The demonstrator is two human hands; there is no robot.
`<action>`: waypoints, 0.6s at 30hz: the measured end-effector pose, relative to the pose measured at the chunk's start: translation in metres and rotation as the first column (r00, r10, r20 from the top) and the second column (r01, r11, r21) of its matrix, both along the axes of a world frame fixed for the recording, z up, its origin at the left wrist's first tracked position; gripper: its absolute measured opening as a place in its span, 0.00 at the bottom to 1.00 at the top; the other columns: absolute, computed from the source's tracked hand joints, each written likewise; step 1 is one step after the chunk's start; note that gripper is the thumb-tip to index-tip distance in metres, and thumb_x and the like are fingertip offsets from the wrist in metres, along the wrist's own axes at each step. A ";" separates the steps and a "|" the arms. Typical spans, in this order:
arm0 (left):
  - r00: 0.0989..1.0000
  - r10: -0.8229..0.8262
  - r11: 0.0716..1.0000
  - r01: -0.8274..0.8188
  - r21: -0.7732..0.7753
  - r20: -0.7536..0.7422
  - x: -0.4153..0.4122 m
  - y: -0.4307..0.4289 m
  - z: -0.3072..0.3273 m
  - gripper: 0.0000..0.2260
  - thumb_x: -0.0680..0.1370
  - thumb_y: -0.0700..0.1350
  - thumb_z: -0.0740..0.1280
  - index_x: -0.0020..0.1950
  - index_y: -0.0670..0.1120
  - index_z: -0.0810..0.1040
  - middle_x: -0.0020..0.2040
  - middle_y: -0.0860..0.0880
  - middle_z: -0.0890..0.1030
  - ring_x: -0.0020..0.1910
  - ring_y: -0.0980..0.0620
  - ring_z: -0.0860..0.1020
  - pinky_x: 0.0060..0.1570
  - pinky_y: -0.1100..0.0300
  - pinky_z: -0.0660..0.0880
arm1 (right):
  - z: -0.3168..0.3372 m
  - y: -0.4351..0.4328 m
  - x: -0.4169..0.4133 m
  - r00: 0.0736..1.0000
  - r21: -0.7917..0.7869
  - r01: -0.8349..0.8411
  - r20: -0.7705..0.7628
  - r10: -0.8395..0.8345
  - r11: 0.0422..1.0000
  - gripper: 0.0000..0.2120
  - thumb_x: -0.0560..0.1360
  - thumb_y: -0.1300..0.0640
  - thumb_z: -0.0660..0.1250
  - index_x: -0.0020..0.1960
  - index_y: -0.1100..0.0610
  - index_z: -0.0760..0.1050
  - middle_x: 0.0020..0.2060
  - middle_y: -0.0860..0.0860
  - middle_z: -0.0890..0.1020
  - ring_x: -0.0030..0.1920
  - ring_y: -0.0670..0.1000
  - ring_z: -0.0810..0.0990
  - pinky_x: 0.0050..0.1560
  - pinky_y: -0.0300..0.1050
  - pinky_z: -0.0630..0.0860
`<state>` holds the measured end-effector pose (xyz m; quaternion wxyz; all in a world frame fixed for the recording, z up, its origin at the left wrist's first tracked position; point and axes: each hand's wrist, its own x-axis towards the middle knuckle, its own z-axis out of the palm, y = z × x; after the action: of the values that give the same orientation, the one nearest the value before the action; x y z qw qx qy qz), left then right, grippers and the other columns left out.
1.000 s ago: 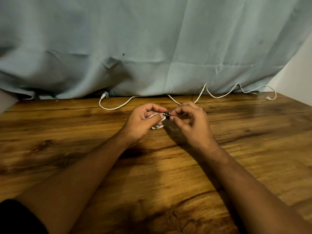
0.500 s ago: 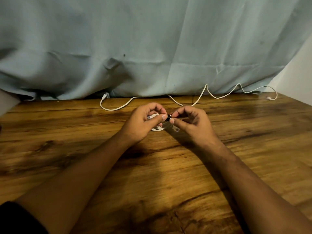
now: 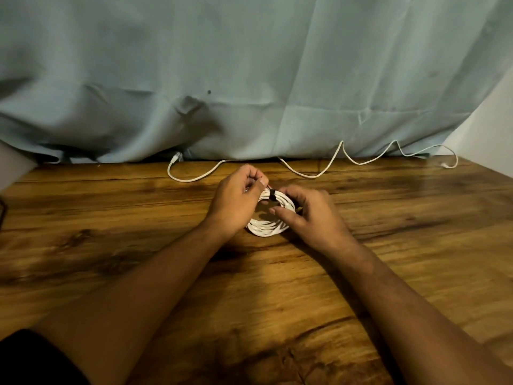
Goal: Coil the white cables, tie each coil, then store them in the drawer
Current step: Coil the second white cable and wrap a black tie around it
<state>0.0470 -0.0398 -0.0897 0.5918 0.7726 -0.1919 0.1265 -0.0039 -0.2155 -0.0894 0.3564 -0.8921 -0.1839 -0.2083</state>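
Your left hand [image 3: 236, 201] pinches the tie [image 3: 272, 195] at 12 o'clock on the coil [image 3: 266, 230]. Your right hand [image 3: 311, 215] grips and hides its 3 o'clock side.

A wooden table [image 3: 111, 245] bears a white cable coil [image 3: 263, 230] and a loose cable [image 3: 311, 176].

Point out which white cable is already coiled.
The coiled cable between the left hand and right hand, a ring with a black tie round it. The loose cable lies wavy along the table's back edge.
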 end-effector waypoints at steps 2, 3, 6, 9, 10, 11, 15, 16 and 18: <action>0.990 -0.043 0.993 0.027 -0.119 -0.135 -0.002 -0.001 0.001 0.04 0.83 0.43 0.67 0.49 0.49 0.79 0.42 0.49 0.84 0.38 0.53 0.82 0.44 0.52 0.79 | 0.000 0.002 -0.001 1.000 -0.037 0.011 0.014 -0.010 0.999 0.10 0.78 0.46 0.72 0.55 0.49 0.82 0.44 0.44 0.86 0.44 0.45 0.84 0.45 0.55 0.81; 0.978 -0.086 0.981 0.050 -0.190 -0.190 -0.003 -0.002 0.001 0.04 0.83 0.41 0.67 0.49 0.47 0.80 0.41 0.48 0.84 0.36 0.54 0.82 0.42 0.54 0.80 | 0.000 0.002 -0.002 1.000 -0.043 0.023 0.016 -0.022 0.999 0.13 0.78 0.42 0.70 0.56 0.49 0.82 0.43 0.44 0.86 0.44 0.44 0.84 0.44 0.55 0.81; 0.952 -0.202 0.946 0.129 -0.296 -0.230 -0.006 0.002 0.004 0.03 0.82 0.40 0.68 0.49 0.45 0.81 0.38 0.48 0.84 0.32 0.56 0.81 0.37 0.63 0.80 | -0.002 0.004 -0.003 0.998 -0.032 0.059 0.029 -0.058 0.998 0.15 0.79 0.38 0.66 0.55 0.49 0.80 0.43 0.43 0.85 0.43 0.44 0.84 0.43 0.55 0.81; 0.965 -0.177 0.970 0.138 -0.200 -0.192 -0.006 0.005 0.003 0.09 0.80 0.49 0.72 0.48 0.43 0.84 0.39 0.49 0.86 0.36 0.53 0.83 0.39 0.58 0.81 | -0.005 0.003 -0.002 0.991 -0.068 0.109 0.081 -0.104 0.992 0.14 0.80 0.40 0.63 0.54 0.49 0.78 0.42 0.44 0.84 0.42 0.46 0.82 0.42 0.56 0.80; 0.974 -0.141 0.982 0.115 -0.147 -0.177 -0.006 0.004 0.003 0.14 0.77 0.54 0.74 0.46 0.43 0.85 0.40 0.47 0.87 0.38 0.49 0.85 0.44 0.53 0.83 | -0.005 0.003 -0.002 0.989 -0.083 0.125 0.085 -0.118 0.989 0.15 0.80 0.39 0.61 0.55 0.48 0.77 0.43 0.45 0.84 0.42 0.47 0.82 0.42 0.56 0.80; 0.980 -0.099 0.991 0.082 -0.103 -0.173 -0.006 0.004 0.002 0.19 0.74 0.60 0.75 0.45 0.44 0.86 0.41 0.46 0.87 0.41 0.44 0.86 0.48 0.46 0.83 | -0.004 0.003 -0.002 0.988 -0.096 0.135 0.088 -0.127 0.986 0.17 0.80 0.37 0.60 0.56 0.48 0.76 0.44 0.45 0.84 0.43 0.48 0.83 0.42 0.56 0.80; 0.981 -0.027 0.999 0.031 0.021 -0.190 -0.007 0.006 0.003 0.25 0.68 0.71 0.72 0.43 0.49 0.87 0.40 0.49 0.87 0.43 0.47 0.87 0.52 0.39 0.82 | -0.004 0.004 -0.003 0.984 -0.125 0.140 0.125 -0.124 0.982 0.18 0.80 0.38 0.58 0.58 0.49 0.76 0.44 0.46 0.84 0.43 0.50 0.82 0.41 0.56 0.79; 0.986 -0.034 0.999 0.039 0.030 -0.166 -0.008 0.005 0.004 0.21 0.70 0.68 0.73 0.43 0.50 0.88 0.41 0.51 0.88 0.44 0.49 0.86 0.53 0.40 0.82 | -0.004 0.004 -0.003 0.983 -0.135 0.144 0.132 -0.127 0.980 0.17 0.80 0.38 0.59 0.58 0.49 0.75 0.44 0.47 0.84 0.42 0.51 0.82 0.41 0.56 0.79; 0.994 -0.053 0.999 0.054 0.002 -0.094 -0.008 0.004 0.006 0.12 0.75 0.59 0.75 0.44 0.52 0.88 0.43 0.53 0.87 0.47 0.52 0.85 0.55 0.42 0.82 | -0.005 0.004 -0.002 0.982 -0.148 0.149 0.138 -0.129 0.978 0.15 0.80 0.40 0.60 0.58 0.49 0.75 0.44 0.47 0.84 0.43 0.52 0.82 0.41 0.56 0.79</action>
<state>0.0387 -0.0359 -0.0833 0.6015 0.7737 -0.1849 0.0738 -0.0063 -0.2114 -0.0946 0.2567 -0.9130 -0.1592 -0.2742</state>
